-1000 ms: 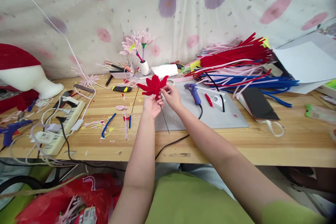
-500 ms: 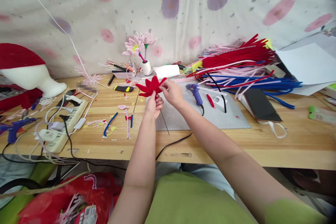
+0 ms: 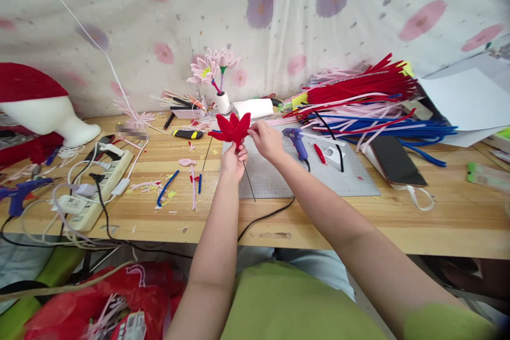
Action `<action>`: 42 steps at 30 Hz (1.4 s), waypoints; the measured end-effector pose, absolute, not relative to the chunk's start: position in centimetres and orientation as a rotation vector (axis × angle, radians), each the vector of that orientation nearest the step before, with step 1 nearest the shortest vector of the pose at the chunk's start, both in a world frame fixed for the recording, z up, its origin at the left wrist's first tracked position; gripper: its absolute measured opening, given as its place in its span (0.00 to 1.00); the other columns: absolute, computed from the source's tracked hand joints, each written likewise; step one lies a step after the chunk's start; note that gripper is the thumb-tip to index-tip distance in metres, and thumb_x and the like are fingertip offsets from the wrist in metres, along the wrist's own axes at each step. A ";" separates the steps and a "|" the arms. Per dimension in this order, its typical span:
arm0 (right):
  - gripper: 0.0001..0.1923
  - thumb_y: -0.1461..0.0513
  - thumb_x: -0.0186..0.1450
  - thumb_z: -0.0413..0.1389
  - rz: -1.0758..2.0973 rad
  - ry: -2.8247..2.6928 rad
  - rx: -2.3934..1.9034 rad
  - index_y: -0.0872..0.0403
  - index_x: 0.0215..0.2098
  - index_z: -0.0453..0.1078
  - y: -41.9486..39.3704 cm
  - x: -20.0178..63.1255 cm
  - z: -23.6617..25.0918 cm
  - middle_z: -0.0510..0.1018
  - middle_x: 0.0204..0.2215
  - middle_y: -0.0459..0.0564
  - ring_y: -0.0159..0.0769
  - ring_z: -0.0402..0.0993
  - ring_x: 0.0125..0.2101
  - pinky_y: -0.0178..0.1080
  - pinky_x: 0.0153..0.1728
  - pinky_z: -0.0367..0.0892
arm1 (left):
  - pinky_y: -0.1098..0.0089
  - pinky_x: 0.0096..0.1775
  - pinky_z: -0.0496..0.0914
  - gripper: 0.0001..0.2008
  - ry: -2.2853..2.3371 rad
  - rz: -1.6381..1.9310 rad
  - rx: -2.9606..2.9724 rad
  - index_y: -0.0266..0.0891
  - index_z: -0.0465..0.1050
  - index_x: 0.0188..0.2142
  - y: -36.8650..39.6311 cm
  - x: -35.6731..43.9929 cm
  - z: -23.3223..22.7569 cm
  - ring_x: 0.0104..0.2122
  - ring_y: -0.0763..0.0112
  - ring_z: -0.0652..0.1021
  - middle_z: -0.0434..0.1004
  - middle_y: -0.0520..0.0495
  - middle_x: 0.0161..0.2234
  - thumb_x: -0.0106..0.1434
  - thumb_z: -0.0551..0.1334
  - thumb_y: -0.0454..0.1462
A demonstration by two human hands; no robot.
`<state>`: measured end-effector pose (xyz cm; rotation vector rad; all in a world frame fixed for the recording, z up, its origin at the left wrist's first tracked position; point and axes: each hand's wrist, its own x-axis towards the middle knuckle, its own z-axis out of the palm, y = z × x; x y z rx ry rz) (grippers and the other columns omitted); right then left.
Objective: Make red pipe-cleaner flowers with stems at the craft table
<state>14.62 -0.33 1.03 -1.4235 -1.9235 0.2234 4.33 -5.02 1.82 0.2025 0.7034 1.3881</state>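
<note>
Head view: left hand (image 3: 234, 161) closed on stem under red flower (image 3: 232, 128), held above desk (image 3: 438, 212). Right hand (image 3: 268, 141) pinches a petal at flower's right edge. Glue gun (image 3: 295, 141) just right of right hand, on mat (image 3: 319, 175).

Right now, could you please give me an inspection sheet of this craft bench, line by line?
Surface: wooden table with a grey cutting mat.
Job's things: red flower on a thin dark stem, held above the mat.
Clutter: pipe-cleaner offcuts, red, pink and blue pipe-cleaner bundles, utility knife, dark phone, pink flowers in a white holder.
Grips: left hand shut on the stem below the bloom; right hand pinching a petal.
Cables: power strip with tangled leads; glue gun with a black cord over the table edge.
Surroundings: floral curtain, foam head with red hat, red bag below.
</note>
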 end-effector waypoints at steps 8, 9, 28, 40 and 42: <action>0.14 0.53 0.65 0.45 0.312 -1.868 -1.356 0.53 0.35 0.66 -0.2 15.1 -0.1 0.76 0.29 0.48 0.35 0.68 0.28 0.34 0.26 0.51 | 0.87 0.19 0.59 0.06 0.789 1.464 0.189 0.33 0.65 0.29 -4.7 4.0 1.5 0.22 0.86 0.70 0.69 0.51 0.25 0.63 0.53 0.30; 0.14 0.53 0.65 0.45 0.299 -1.864 -1.340 0.53 0.35 0.66 -0.3 15.1 -0.1 0.76 0.29 0.48 0.35 0.68 0.28 0.34 0.26 0.51 | 0.86 0.19 0.60 0.05 0.847 1.490 0.212 0.34 0.65 0.29 -4.6 4.1 1.3 0.22 0.86 0.71 0.70 0.51 0.25 0.62 0.54 0.29; 0.13 0.58 0.66 0.42 -0.038 -2.084 -1.274 0.56 0.36 0.65 -0.2 14.6 4.5 0.76 0.32 0.53 0.37 0.69 0.33 0.36 0.28 0.50 | 0.82 0.15 0.53 0.01 1.255 1.550 0.513 0.33 0.68 0.28 -4.3 5.0 -1.3 0.14 0.85 0.64 0.71 0.51 0.19 0.55 0.60 0.30; 0.16 0.57 0.66 0.42 -0.123 -2.191 -1.241 0.59 0.38 0.66 0.0 14.7 7.2 0.75 0.33 0.56 0.40 0.69 0.33 0.37 0.29 0.50 | 0.83 0.14 0.55 0.04 1.241 1.447 0.461 0.30 0.71 0.29 -4.1 4.4 0.1 0.13 0.86 0.63 0.71 0.50 0.20 0.57 0.57 0.29; 0.16 0.57 0.66 0.42 -0.132 -2.191 -1.253 0.59 0.38 0.66 -0.1 14.9 6.8 0.75 0.33 0.56 0.40 0.69 0.33 0.37 0.29 0.49 | 0.84 0.14 0.55 0.04 1.166 1.399 0.383 0.30 0.70 0.29 -4.1 4.0 0.2 0.13 0.88 0.62 0.70 0.51 0.20 0.58 0.57 0.28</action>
